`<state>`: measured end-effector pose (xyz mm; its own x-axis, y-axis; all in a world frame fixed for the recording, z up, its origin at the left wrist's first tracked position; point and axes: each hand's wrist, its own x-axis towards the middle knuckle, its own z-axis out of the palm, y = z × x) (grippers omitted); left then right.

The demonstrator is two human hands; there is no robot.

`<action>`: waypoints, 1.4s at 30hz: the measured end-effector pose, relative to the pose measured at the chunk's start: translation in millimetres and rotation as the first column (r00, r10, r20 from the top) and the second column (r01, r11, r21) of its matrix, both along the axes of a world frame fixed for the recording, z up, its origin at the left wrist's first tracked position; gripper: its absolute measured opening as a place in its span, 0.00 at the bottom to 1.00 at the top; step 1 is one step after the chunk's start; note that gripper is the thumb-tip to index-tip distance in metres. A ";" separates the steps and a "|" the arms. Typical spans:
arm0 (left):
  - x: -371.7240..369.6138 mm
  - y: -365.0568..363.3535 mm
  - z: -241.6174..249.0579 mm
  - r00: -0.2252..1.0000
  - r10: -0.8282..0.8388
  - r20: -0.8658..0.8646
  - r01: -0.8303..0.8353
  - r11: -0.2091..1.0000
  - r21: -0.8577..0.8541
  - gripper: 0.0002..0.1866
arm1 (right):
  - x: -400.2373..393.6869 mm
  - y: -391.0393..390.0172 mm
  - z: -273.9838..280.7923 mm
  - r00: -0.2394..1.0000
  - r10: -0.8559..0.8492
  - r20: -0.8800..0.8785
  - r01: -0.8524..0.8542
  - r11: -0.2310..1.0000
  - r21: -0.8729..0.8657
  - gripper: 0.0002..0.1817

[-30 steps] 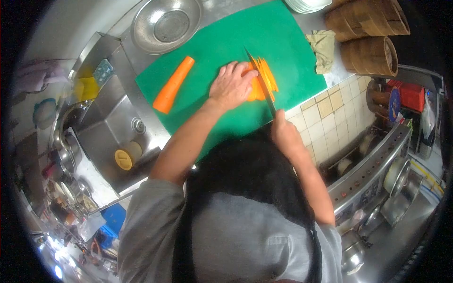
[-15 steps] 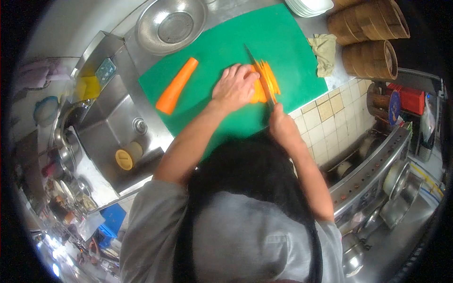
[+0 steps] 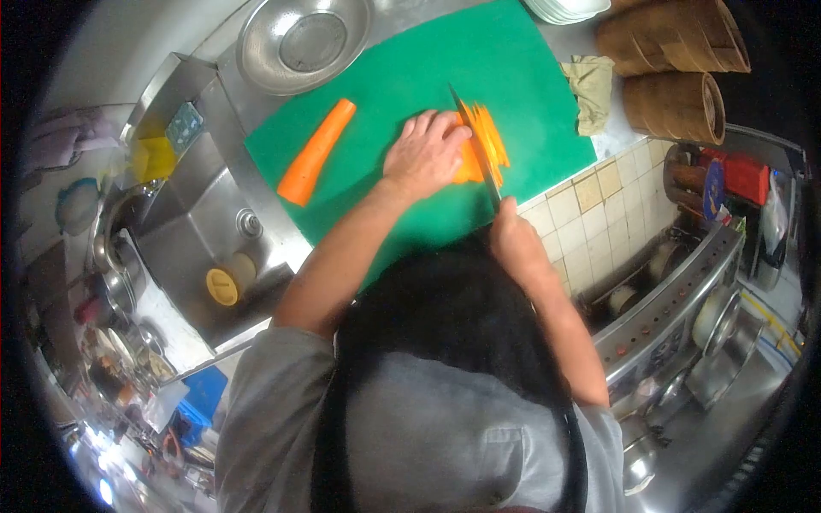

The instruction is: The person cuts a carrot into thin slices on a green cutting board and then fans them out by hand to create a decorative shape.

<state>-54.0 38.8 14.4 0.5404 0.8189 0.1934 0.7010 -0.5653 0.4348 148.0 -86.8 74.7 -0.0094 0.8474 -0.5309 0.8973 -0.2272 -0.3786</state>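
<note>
My left hand [image 3: 425, 154] presses down with bent fingers on a stack of carrot slices [image 3: 468, 169] on the green cutting board [image 3: 402, 77]. Closed round the handle of a kitchen knife [image 3: 479, 150] is my right hand [image 3: 518, 239]. The blade lies along the right side of the slices, close to my left fingertips, its tip pointing away from me. Just right of the blade lie cut carrot strips [image 3: 491, 132]. A peeled carrot [image 3: 316, 154] with its top end cut flat rests on the board's left part. My left fingers hide part of the stack.
A metal bowl [image 3: 258, 61] stands behind the board at the left. Left of the board is a steel sink [image 3: 192, 192] with a yellow-lidded container [image 3: 224, 286] in it. At the right are a cloth [image 3: 590, 94], wooden buckets [image 3: 671, 107] and stacked white dishes [image 3: 569, 8].
The knife and my right hand have shifted slightly toward me. My left hand stays on the slices. The whole view has moved a little.
</note>
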 end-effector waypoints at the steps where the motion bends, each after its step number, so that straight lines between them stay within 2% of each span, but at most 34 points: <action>1: 0.4 -0.1 -1.4 1.000 0.005 0.006 -0.005 1.000 0.005 0.20 | -0.6 2.3 -9.6 1.000 0.018 -0.005 -0.018 0.999 0.032 0.10; 3: 1.3 0.0 -2.6 1.000 0.011 0.018 -0.012 1.000 0.024 0.20 | -1.2 9.8 -32.7 0.999 0.052 -0.011 -0.050 0.993 0.106 0.11; 6: 1.6 0.6 -2.1 0.999 0.028 0.025 -0.029 0.999 0.044 0.20 | 4.7 15.7 -46.0 0.997 0.040 -0.061 -0.033 0.994 0.108 0.11; 9: 0.7 0.5 -3.5 0.998 0.034 0.047 -0.036 0.999 0.027 0.19 | 12.7 19.4 -37.1 0.970 0.049 -0.239 0.003 0.977 0.212 0.10; 15: 1.8 -1.5 0.3 0.999 0.032 0.022 -0.033 0.998 0.049 0.18 | 5.7 10.8 -8.9 0.995 0.033 -0.098 -0.016 0.986 0.166 0.08; 21: 1.9 -1.1 0.8 1.000 0.025 0.003 -0.025 0.999 0.035 0.18 | 3.7 -0.8 8.5 1.000 0.005 -0.030 -0.003 0.996 0.087 0.09; 27: 0.9 -0.2 -0.8 1.000 0.027 -0.014 -0.027 1.000 0.016 0.19 | 3.2 -0.4 6.6 0.999 0.019 -0.047 -0.018 1.000 0.022 0.09; 33: 2.5 0.3 -1.1 0.999 0.036 0.036 -0.038 0.998 0.041 0.20 | -0.4 17.9 -40.9 0.998 0.023 -0.065 -0.017 0.995 0.095 0.10; 36: 2.6 0.1 -1.8 0.996 0.042 0.081 -0.044 0.999 0.022 0.19 | 5.2 19.0 -38.2 0.991 0.036 -0.127 -0.018 0.990 0.137 0.10; 42: 1.1 -1.3 -2.4 0.999 0.038 0.036 -0.040 0.997 0.065 0.18 | -2.1 16.0 -5.1 0.999 0.024 -0.032 -0.020 0.995 0.102 0.10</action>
<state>-52.9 37.5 12.0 0.5003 0.8242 0.2654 0.7079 -0.5659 0.4226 145.9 -70.8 69.6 -0.0447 0.8964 -0.4410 0.8883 -0.1663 -0.4281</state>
